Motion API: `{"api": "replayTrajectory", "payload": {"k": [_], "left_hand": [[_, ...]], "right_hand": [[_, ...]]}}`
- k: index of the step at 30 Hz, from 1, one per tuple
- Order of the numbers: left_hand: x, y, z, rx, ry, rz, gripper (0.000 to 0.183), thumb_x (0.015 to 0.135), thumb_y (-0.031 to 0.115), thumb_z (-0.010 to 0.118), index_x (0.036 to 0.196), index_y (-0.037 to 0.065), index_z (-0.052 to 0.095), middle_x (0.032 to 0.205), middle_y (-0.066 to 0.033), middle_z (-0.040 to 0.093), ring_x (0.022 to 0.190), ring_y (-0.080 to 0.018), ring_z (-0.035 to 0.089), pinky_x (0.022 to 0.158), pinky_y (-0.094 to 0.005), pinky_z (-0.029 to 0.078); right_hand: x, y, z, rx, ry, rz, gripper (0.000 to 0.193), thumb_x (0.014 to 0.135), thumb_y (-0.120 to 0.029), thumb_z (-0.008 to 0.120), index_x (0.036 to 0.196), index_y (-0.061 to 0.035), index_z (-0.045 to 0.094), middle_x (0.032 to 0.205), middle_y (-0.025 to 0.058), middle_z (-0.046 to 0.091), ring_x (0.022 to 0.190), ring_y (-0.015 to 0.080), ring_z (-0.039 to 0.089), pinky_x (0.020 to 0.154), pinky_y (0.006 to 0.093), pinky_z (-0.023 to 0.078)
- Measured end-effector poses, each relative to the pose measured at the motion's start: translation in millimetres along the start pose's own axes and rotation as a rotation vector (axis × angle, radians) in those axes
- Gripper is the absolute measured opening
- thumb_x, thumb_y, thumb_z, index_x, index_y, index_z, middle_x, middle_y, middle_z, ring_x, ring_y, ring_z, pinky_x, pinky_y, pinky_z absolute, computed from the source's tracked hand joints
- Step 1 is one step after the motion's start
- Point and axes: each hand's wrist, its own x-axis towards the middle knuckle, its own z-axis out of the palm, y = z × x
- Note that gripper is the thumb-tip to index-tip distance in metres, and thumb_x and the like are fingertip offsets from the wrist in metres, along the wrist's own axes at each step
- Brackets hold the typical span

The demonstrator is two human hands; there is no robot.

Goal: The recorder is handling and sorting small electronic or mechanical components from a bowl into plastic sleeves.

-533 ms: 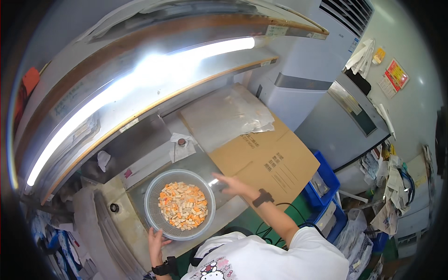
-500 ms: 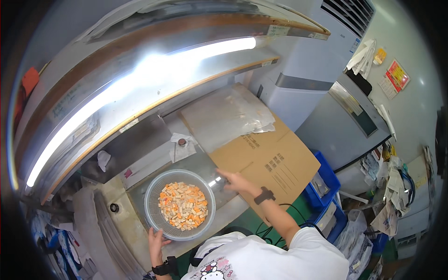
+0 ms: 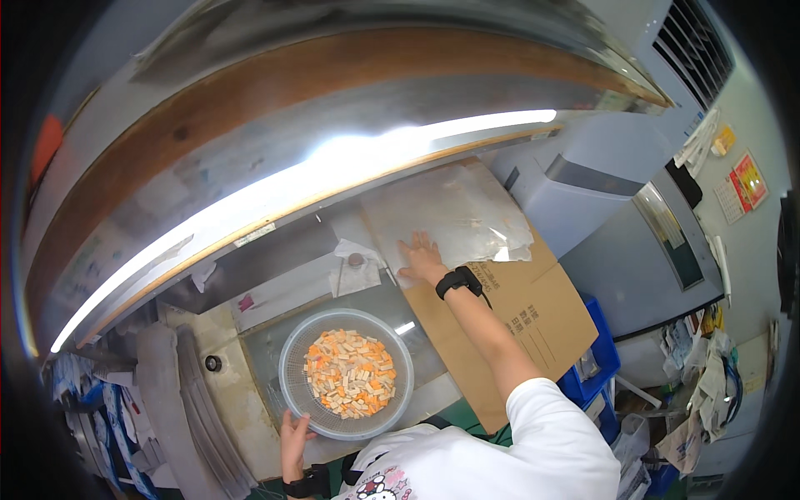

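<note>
While the half-spread left hand [image 3: 294, 435] touches a round basket [image 3: 293, 373], the right hand [image 3: 425, 260] splays over glossy plastic [image 3: 462, 207].

Pieces [image 3: 350, 375] in the basket [image 3: 296, 367], left of the cardboard [image 3: 546, 308]

Left hand [image 3: 295, 439]: grip on basket [image 3: 292, 375] could not be confirmed. Upper shelf [image 3: 375, 44] was blurred. Shirt [image 3: 500, 454] ran off lower edge.

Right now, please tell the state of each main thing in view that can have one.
Tube light: lit
Mesh basket: upright, part-full
Orange and beige pieces: loose inside basket
Cardboard sheet: flat, partly covered
Plastic sheeting: lying on the cardboard
Left hand: at basket rim, grip unclear
Right hand: open, spread over the sheeting
</note>
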Motion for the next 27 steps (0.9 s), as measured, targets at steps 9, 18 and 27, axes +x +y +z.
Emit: {"api": "replayTrajectory", "payload": {"k": [9,18,27], "left_hand": [[3.2,5.7,-7.7,-0.017,0.000,-0.039,0.046,0.077,0.019,0.049,0.113,-0.002,0.031,0.080,-0.0067,0.049,0.066,-0.0121,0.050,0.055,-0.0225,0.044],[11.0,1.4,-20.7,0.005,-0.093,-0.025,0.041,0.078,0.021,0.047,0.110,-0.002,0.036,0.083,-0.0078,0.051,0.068,-0.0121,0.051,0.056,-0.0226,0.044],[-2.2,21.0,-34.6,0.193,-0.089,0.037,0.040,0.078,0.021,0.048,0.110,-0.002,0.039,0.091,-0.0093,0.052,0.081,-0.0163,0.051,0.066,-0.0263,0.041]], "right_hand": [[-9.7,10.8,22.7,0.014,-0.056,-0.191,0.079,0.060,-0.034,0.063,0.124,-0.0170,0.021,0.127,0.0221,0.013,0.116,0.0391,0.016,0.090,0.0494,0.022],[-33.9,56.5,28.9,0.089,0.072,-0.492,0.052,0.068,-0.024,0.056,0.115,-0.0107,0.038,0.122,0.0085,0.032,0.113,0.0296,0.028,0.093,0.0352,0.026],[-33.9,39.3,38.5,0.035,0.143,-0.411,0.050,0.071,-0.026,0.053,0.114,-0.0072,0.038,0.117,0.0089,0.040,0.112,0.0262,0.032,0.092,0.0404,0.025]]}}
